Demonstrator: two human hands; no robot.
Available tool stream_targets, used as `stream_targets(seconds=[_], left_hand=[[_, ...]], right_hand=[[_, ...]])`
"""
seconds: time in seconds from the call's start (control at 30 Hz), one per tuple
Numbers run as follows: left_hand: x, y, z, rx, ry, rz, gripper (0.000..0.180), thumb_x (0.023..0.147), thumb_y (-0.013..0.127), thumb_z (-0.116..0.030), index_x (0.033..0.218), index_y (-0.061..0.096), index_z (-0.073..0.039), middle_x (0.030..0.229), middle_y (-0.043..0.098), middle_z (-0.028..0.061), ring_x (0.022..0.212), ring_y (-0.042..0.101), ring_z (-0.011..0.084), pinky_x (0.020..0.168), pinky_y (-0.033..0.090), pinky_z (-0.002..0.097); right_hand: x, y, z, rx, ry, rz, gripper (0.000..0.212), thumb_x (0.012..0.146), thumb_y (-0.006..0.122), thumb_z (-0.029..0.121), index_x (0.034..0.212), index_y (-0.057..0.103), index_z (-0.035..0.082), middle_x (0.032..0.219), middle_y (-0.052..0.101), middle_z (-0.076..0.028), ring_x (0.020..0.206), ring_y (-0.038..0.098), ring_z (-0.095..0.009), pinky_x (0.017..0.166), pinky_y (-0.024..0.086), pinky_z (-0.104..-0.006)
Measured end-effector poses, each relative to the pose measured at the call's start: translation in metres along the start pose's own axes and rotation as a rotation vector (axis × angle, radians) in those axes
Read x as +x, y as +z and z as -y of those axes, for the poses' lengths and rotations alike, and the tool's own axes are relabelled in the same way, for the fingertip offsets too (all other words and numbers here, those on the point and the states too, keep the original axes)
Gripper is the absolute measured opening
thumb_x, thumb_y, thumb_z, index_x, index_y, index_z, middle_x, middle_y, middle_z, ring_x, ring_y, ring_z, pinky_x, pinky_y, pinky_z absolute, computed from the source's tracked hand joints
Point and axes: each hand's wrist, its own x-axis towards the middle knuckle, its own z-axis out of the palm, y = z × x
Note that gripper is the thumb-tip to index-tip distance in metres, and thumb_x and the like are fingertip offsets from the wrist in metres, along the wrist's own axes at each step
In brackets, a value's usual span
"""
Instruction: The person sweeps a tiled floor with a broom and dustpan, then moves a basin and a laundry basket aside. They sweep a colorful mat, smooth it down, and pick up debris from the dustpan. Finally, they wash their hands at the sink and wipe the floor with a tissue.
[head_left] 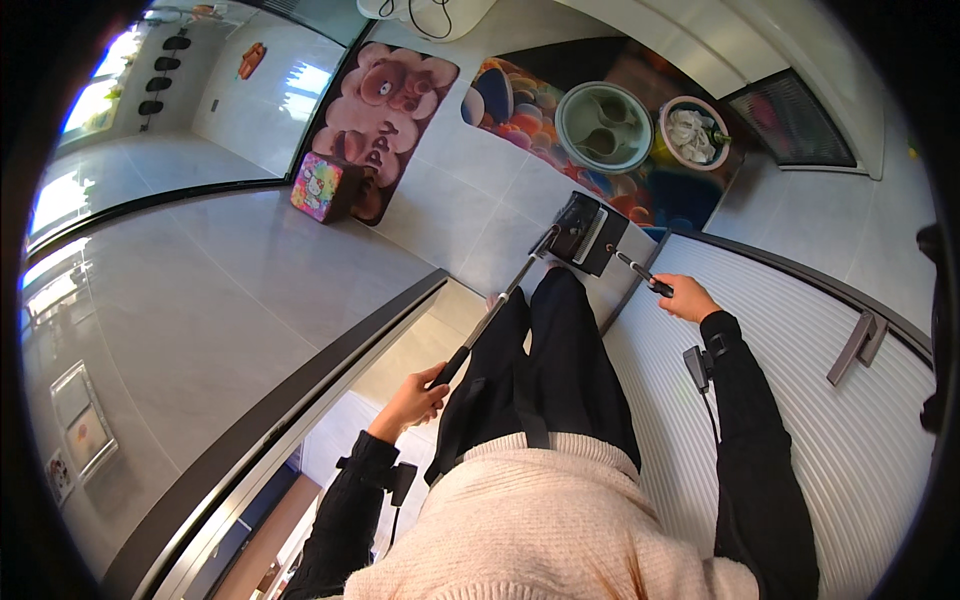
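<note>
My left hand [415, 395] is closed around the black grip of a long pole [497, 308], which slants away to a black box-shaped cleaning head [585, 232] on the tiled floor by my feet. Off to the right, my right hand [688, 297] grips the black handle of a shorter thin rod [634, 268] that reaches the same head. Both arms wear black sleeves with a small black device strapped at each wrist. My black trousers [550, 370] and cream sweater fill the lower middle.
A round grey-green tub [603, 125] and a pink-rimmed tub with cloth [692, 132] stand on a colourful mat ahead. A pink patterned box [322, 187] sits at a flowered mat. A ribbed white door with handle [858, 345] is close on my right. A dark frame [330, 350] runs at left.
</note>
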Motion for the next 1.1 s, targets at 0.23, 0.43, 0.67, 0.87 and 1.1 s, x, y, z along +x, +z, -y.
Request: stream_targets(seconds=[0.23,0.43,0.67,0.87,1.1], left_hand=[[-0.021,-0.022,0.003,0.113,0.019,-0.156,0.055,0.095,0.056,-0.013,0.146,0.037,-0.017,0.063,0.047,-0.0028,0.05,0.042,0.0069,0.045,0.035,0.0244],[0.0,-0.016,0.014,0.208,0.176,-0.272,0.034,0.092,0.055,-0.013,0.126,0.051,-0.009,0.057,0.049,0.0031,0.045,0.049,0.0144,0.041,0.039,0.0317],[0.027,-0.03,-0.002,-0.096,0.139,-0.221,0.015,0.09,0.045,-0.004,0.104,0.051,-0.005,0.059,0.046,0.0026,0.048,0.046,0.0128,0.041,0.035,0.0282],[0.035,-0.071,-0.015,-0.685,0.207,-0.038,0.008,0.09,0.048,-0.009,0.083,0.044,-0.006,0.071,0.051,0.0056,0.054,0.051,0.0115,0.041,0.043,0.0258],[0.038,-0.151,-0.01,-1.397,0.137,0.473,0.015,0.091,0.043,-0.012,0.076,0.039,-0.009,0.069,0.043,-0.0034,0.056,0.05,0.0043,0.048,0.043,0.0212]], right_hand=[[-0.002,0.029,-0.026,-0.153,-0.184,-0.226,0.043,0.073,0.066,0.023,0.115,0.064,0.015,0.098,0.067,-0.017,0.092,0.062,-0.038,0.078,0.051,-0.043],[-0.01,0.051,-0.03,-0.096,-0.264,-0.182,0.044,0.075,0.067,0.026,0.116,0.061,0.011,0.098,0.067,-0.017,0.093,0.063,-0.036,0.079,0.05,-0.0419],[-0.015,0.061,-0.057,0.033,-0.171,-0.158,0.048,0.081,0.068,0.027,0.122,0.058,0.003,0.105,0.066,-0.019,0.099,0.063,-0.034,0.085,0.049,-0.039],[-0.013,0.052,-0.069,0.132,-0.071,-0.088,0.054,0.079,0.069,0.026,0.122,0.055,-0.004,0.075,0.066,-0.014,0.063,0.063,-0.024,0.062,0.05,-0.0352],[-0.021,0.033,-0.063,-0.156,0.011,-0.2,0.066,0.078,0.069,0.036,0.128,0.049,-0.003,0.108,0.063,-0.026,0.1,0.061,-0.036,0.088,0.048,-0.0424]])
